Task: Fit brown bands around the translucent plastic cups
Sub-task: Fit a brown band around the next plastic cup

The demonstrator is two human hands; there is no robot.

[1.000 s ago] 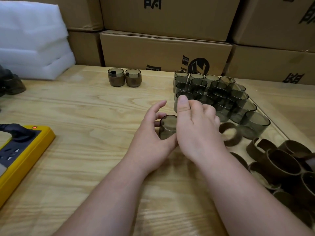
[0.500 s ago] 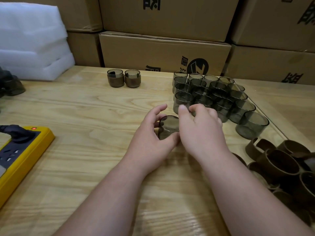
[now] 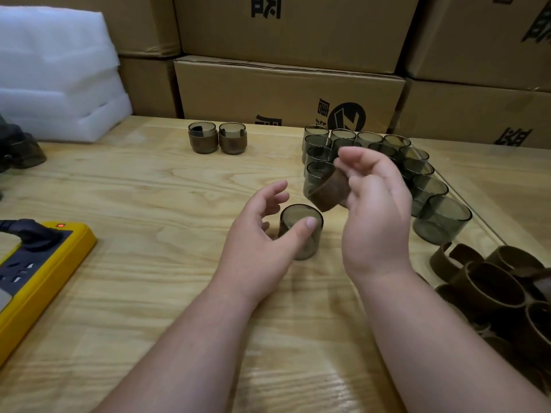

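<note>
- Your left hand (image 3: 262, 234) is steadying the bare cup (image 3: 301, 235) on the worktop (image 3: 149, 189), thumb pressing its near wall.
- Just behind the cup, your right hand (image 3: 375, 204) is pinching a brown band (image 3: 329, 190).
- Be lowering the band level over the rim, I would judge.

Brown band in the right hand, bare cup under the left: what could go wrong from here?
1. The right hand pinches the brown flexible band tilted and partly flattened; it may snag on the rim of the translucent smoky plastic cup rather than slide around it.
2. The left hand steadies that cup mainly with its thumb, so downward pressure could tip it.
3. The cluster of unbanded translucent cups sits right behind the right hand; a swing could topple some.
</note>
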